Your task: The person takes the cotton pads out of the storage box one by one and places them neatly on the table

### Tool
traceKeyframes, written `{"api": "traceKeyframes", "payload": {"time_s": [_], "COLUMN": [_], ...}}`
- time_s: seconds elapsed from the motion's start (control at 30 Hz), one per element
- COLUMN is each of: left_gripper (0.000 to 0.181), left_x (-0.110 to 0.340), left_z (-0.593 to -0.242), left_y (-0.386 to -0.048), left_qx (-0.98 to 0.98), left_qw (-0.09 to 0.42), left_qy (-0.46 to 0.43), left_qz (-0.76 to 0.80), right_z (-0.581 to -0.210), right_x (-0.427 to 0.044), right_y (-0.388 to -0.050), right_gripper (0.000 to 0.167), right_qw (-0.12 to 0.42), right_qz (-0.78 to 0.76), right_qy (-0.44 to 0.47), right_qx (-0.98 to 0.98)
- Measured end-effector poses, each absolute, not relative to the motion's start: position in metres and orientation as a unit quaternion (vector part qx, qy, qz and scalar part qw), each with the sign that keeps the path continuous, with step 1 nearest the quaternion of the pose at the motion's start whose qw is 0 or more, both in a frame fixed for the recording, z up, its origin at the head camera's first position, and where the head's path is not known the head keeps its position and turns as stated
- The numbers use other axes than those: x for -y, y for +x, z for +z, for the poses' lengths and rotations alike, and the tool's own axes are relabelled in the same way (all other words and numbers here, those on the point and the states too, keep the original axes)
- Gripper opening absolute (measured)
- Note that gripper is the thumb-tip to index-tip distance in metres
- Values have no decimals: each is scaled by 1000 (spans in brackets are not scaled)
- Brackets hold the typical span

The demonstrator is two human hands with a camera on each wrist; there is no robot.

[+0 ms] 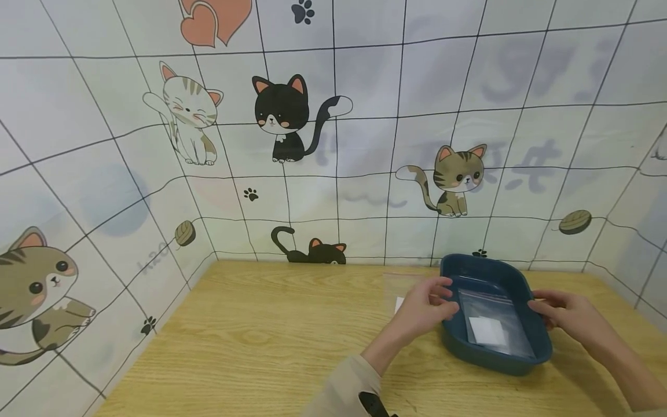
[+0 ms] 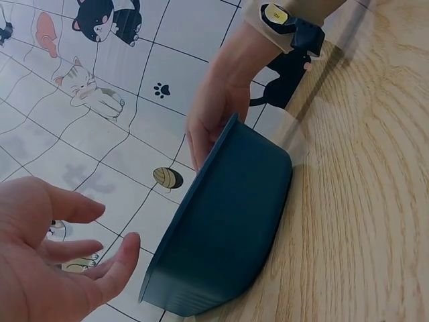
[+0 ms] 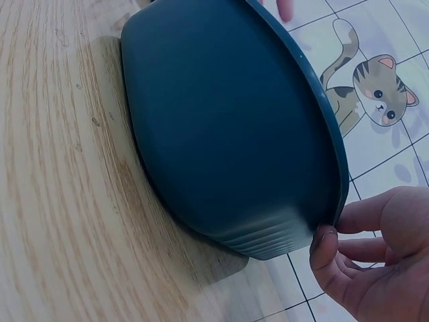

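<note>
Head view finds the left hand (image 1: pixel 424 304) with its fingers loosely bent and spread, holding nothing; the left wrist view shows air between these fingertips and the blue basin (image 1: pixel 490 360), which sits just beside them. The right hand (image 1: pixel 565 313) pinches the basin's rim at its opposite end, thumb and forefinger closed together on the edge near a ribbed patch of the wall, the remaining fingers curled below. So the basin lies between the two sets of fingers, hollow side up; whether its base rests fully on the wood or is slightly raised is hard to tell. Inside it, between the hands, lies a clear zip bag (image 1: pixel 513 315) with a white square (image 1: pixel 487 331) showing in its lower part. Just behind the left fingers, partly hidden by that hand, a second clear bag (image 1: pixel 398 286) lies on the wooden table (image 1: pixel 260 336), which spreads away to the left of the fingers. Farther off, past all the fingertips, a grid-lined wall covering (image 1: pixel 365 145) rises, printed with a striped brown cat (image 1: pixel 458 179) above the basin and a black-and-white cat (image 1: pixel 283 116) well to the left of the left hand.
</note>
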State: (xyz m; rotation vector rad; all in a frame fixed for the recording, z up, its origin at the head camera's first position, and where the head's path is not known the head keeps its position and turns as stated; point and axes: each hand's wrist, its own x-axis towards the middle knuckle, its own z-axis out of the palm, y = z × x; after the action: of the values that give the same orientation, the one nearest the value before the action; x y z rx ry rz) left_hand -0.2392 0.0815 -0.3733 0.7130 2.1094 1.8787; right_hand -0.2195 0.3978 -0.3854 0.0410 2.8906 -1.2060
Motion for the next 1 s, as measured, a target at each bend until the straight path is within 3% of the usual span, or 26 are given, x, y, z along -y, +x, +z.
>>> {"api": "traceKeyframes", "payload": {"time_s": [0.33,1.0], "left_gripper": [46,35], "left_x": [-93,-118], "left_z": [-372,-369], "left_y": [-236,-234], "left_qx": [-720,-763], "left_qw": [133,81], "left_qy": [223,188], "left_qz": [643,613], "right_z": [-385,-385], "right_x": [-399,-396], "right_y": [-220,-220], "right_gripper": [61,60], "right_qw": [5,-1], "right_qz": [-389,-387], "right_qy": [15,17], "right_qx": [-921,-922]}}
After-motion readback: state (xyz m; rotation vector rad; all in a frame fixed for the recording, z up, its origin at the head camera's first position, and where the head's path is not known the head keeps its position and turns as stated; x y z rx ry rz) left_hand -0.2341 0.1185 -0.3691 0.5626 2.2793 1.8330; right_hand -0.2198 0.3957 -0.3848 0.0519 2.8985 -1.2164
